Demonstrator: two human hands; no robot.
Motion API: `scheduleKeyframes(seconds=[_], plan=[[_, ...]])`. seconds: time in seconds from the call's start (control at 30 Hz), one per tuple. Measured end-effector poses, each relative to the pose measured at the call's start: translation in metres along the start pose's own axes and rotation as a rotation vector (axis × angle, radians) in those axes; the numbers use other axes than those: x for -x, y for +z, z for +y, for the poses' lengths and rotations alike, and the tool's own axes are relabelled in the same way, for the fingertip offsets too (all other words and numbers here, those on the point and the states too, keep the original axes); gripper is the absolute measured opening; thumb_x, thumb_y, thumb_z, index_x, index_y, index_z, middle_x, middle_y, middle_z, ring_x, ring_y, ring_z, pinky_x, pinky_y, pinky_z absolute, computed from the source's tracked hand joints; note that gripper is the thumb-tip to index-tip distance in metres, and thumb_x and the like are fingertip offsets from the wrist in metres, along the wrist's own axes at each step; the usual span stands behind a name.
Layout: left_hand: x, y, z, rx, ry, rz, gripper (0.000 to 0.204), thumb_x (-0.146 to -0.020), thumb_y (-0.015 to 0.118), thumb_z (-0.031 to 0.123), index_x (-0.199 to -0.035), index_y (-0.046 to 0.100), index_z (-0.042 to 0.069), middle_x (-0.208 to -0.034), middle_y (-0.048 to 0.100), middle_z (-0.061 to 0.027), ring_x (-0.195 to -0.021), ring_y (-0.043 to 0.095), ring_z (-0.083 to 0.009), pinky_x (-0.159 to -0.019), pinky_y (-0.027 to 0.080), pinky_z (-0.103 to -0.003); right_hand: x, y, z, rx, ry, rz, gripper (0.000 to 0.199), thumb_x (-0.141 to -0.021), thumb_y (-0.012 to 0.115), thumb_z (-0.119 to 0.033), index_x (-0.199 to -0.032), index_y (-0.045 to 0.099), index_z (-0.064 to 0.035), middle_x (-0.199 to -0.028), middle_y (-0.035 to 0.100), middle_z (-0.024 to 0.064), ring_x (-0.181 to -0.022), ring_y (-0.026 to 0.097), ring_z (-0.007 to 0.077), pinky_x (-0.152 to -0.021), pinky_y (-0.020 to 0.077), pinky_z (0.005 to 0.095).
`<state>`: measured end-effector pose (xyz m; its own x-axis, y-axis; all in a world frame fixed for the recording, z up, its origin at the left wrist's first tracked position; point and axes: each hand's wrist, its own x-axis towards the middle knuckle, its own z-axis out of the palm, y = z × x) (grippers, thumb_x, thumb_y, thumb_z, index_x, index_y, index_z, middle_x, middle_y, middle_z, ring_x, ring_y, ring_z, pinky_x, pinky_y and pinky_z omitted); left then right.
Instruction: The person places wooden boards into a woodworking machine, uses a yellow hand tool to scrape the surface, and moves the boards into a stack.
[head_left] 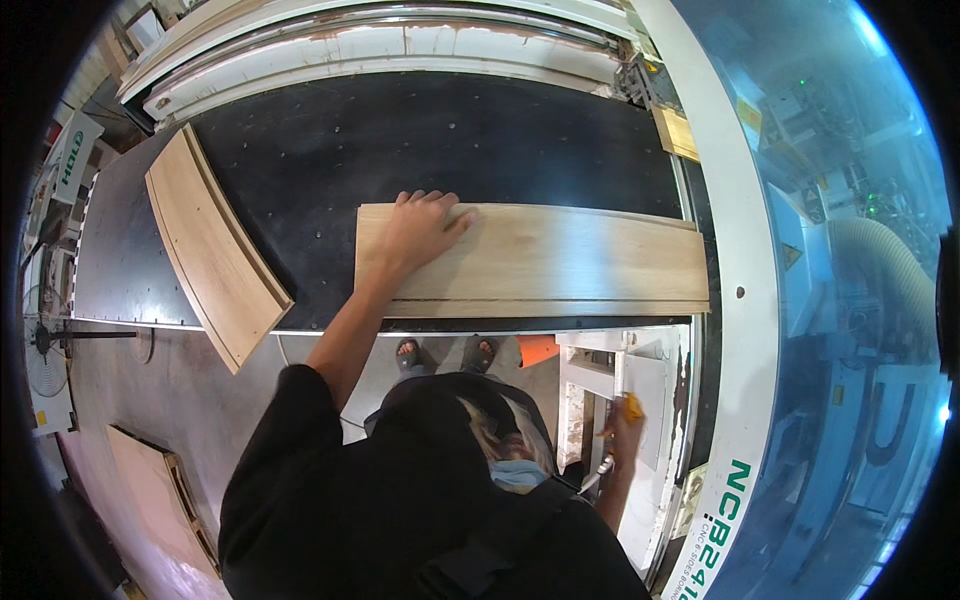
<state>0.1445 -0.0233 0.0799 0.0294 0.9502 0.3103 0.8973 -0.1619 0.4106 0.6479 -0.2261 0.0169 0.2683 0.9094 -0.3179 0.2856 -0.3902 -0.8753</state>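
A long pale wood panel (560,260) with a groove along its near edge lies flat on the black machine table (440,130). My left hand (425,232) rests on the panel's left end, fingers apart and their tips at its far edge. Off to the right, below the table's front edge, my right hand (622,438) is closed on a small yellow tool (632,407). That hand is slightly blurred, so the tool's exact kind does not show. A pale hose-like piece (598,474) hangs beside the right wrist.
Another grooved wood panel (215,245) lies at the table's left, its near end overhanging the front edge. Stacked boards (160,490) stand lower left, near a fan (45,345). A white machine frame (735,300) with a blue see-through cover (830,150) borders the right side.
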Motion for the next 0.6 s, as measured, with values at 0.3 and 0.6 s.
scheduleKeyframes(seconds=[0.3, 0.6], plan=[[0.001, 0.008, -0.007, 0.011, -0.039, -0.038, 0.049, -0.098, 0.06, 0.05, -0.11, 0.075, 0.005, -0.105, 0.074, -0.0161, -0.103, 0.067, -0.0333, -0.097, 0.045, -0.047, 0.037, 0.124, -0.094, 0.193, 0.06, -0.454, 0.037, -0.098, 0.074, -0.037, -0.112, 0.068, -0.0025, -0.083, 0.064, 0.0005, -0.071, 0.061, 0.0088, -0.065, 0.0506, 0.025], [0.006, 0.005, -0.004, 0.017, -0.074, -0.088, 0.053, -0.097, 0.06, 0.053, -0.116, 0.074, 0.006, -0.114, 0.074, -0.0156, -0.11, 0.065, -0.0332, -0.102, 0.043, -0.049, 0.021, 0.099, -0.112, 0.324, -0.15, -0.611, 0.033, -0.1, 0.071, -0.033, -0.101, 0.067, 0.0, -0.075, 0.063, 0.0024, -0.066, 0.059, 0.0137, -0.062, 0.0501, 0.0311]])
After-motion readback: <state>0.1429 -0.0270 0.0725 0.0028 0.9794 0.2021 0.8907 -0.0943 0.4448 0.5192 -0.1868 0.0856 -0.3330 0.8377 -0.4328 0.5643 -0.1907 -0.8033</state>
